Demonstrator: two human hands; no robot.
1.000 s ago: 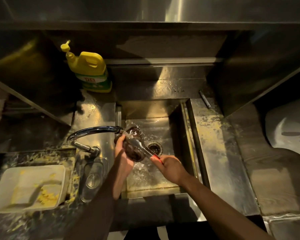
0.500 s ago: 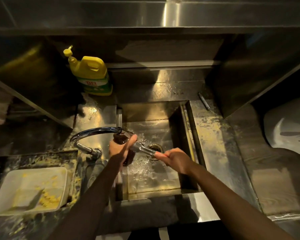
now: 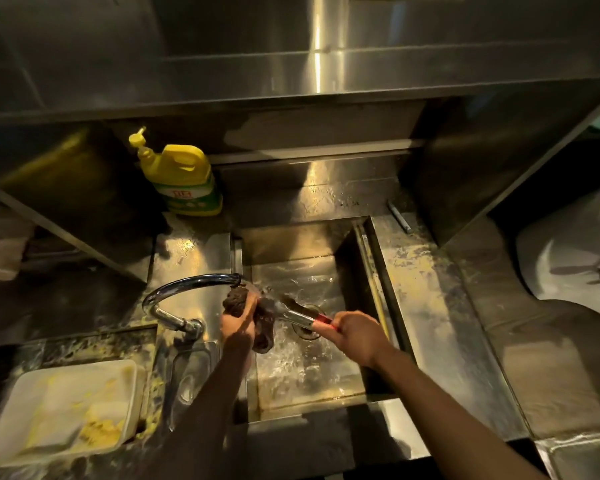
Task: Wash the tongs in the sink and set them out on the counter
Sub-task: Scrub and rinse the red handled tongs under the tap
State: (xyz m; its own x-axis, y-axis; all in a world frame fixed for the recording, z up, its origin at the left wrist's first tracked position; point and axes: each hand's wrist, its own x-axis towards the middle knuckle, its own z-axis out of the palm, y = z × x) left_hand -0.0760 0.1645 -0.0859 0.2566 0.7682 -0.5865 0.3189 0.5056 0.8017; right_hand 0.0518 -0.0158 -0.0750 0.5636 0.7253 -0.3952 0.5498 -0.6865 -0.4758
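Over the sink [image 3: 368, 382], the right hand [image 3: 355, 336] gripped the tongs [image 3: 297, 315] by their red handle, while the left hand [image 3: 238, 325] pressed a dark scrubber [image 3: 262, 322] around their tips under the tap [image 3: 191, 289]. Behind stood a yellow soap bottle [image 3: 181, 178].

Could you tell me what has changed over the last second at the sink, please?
The left hand has worked the dark scrubber along the tongs, bunching it under the faucet. The right hand still grips the red handle end. Nothing was let go; the yellow bottle and white tray stayed put.
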